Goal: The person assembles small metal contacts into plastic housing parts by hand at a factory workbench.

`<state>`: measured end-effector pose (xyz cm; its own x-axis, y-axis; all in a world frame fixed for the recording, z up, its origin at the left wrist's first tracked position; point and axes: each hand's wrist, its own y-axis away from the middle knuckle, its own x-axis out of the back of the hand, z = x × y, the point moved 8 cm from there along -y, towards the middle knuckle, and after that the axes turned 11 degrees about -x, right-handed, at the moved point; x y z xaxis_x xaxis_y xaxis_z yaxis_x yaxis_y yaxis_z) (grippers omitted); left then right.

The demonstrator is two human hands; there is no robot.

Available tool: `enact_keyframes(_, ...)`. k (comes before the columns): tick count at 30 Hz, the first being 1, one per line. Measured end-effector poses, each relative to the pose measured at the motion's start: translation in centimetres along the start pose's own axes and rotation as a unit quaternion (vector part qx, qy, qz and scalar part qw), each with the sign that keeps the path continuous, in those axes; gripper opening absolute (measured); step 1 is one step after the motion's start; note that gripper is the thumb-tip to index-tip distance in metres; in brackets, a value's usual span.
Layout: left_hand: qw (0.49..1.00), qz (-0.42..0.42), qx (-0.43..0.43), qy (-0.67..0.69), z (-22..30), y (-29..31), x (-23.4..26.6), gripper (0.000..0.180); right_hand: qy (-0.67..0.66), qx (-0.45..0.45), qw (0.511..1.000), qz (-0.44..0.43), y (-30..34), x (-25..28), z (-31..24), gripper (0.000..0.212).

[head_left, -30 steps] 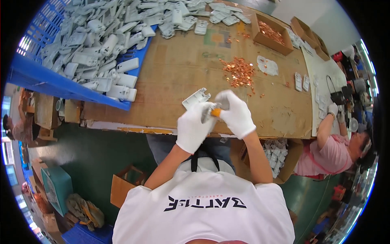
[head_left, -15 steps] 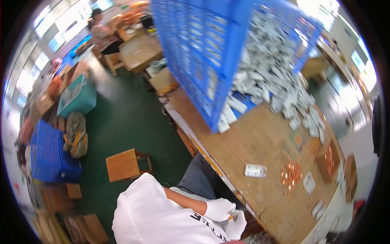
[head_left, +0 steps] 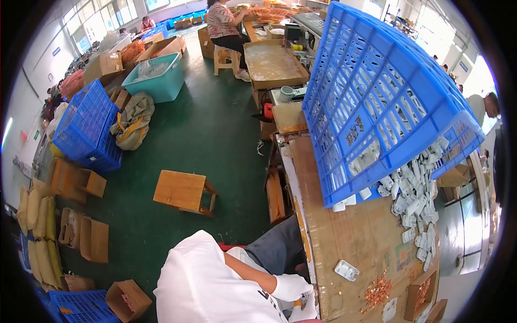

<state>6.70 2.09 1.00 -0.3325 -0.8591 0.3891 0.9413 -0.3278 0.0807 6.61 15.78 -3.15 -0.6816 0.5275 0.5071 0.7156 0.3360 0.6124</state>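
My left hand (head_left: 291, 287), in a white glove, is bent inward at the table's near left edge, low in the view. My right hand (head_left: 307, 310), also gloved in white, is just below it and partly cut off by my sleeve and the lower edge. Both hands are close together with fingers curled around something small. A bit of grey and orange shows between them, too small to name. On the table to their right lies a white plastic housing (head_left: 346, 271). Beside it is a heap of small copper-coloured metal parts (head_left: 378, 292).
A tilted blue crate (head_left: 377, 107) spills white plastic pieces (head_left: 417, 202) onto the cardboard-covered table (head_left: 336, 231). A small cardboard box (head_left: 421, 293) stands at the right. On the green floor are a wooden stool (head_left: 180, 188), a teal tub (head_left: 156, 83) and blue crates (head_left: 89, 126). A person (head_left: 226, 27) sits farther off.
My view has swung, so the crate and table appear farther right and lower, and more floor shows. My hands remain together near the table edge. The earlier picture is more blurred.
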Motion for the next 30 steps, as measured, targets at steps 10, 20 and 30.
enact_keyframes(10,0.994,-0.041,-0.045,-0.087,-0.2,-0.4,-1.4,0.024,0.136,-0.055,0.988,0.051,2.8,1.2,-4.7,0.049)
enact_keyframes(20,0.996,-0.014,-0.053,-0.068,0.1,0.0,0.1,0.02,0.155,-0.084,0.983,0.04,2.5,1.1,-5.0,0.051)
enact_keyframes(30,0.997,-0.02,-0.04,-0.066,-1.7,-0.2,-1.6,0.033,0.16,-0.106,0.981,-0.004,1.9,-0.2,-4.1,0.051)
